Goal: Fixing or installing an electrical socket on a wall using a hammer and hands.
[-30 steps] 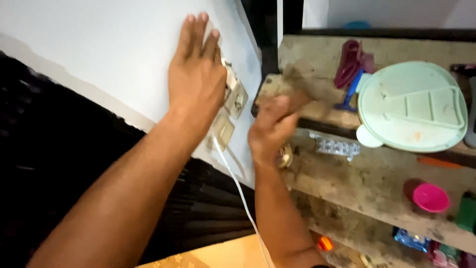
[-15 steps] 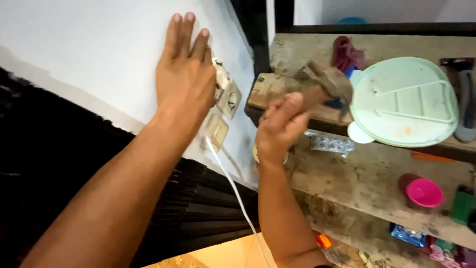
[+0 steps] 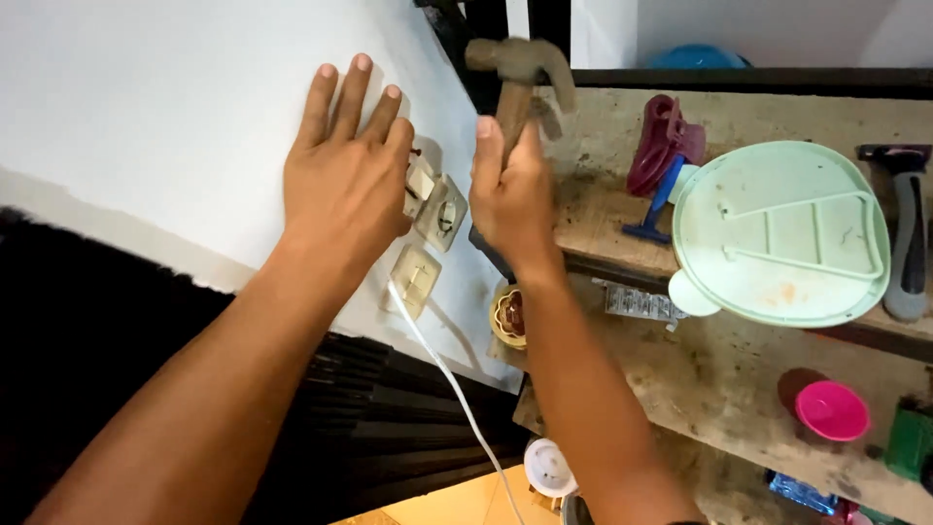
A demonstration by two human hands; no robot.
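While right hand (image 3: 510,194) grips hammer (image 3: 515,83), handle mostly hidden, left hand (image 3: 345,175) flat, open, covering wall socket (image 3: 432,204).

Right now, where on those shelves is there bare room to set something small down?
The lower shelf has a bare patch between the blister pack and the pink cup. The upper shelf is crowded: the green lid, a maroon clip and a razor fill it. The right hand raises a hammer; the left hand lies flat beside the sockets.
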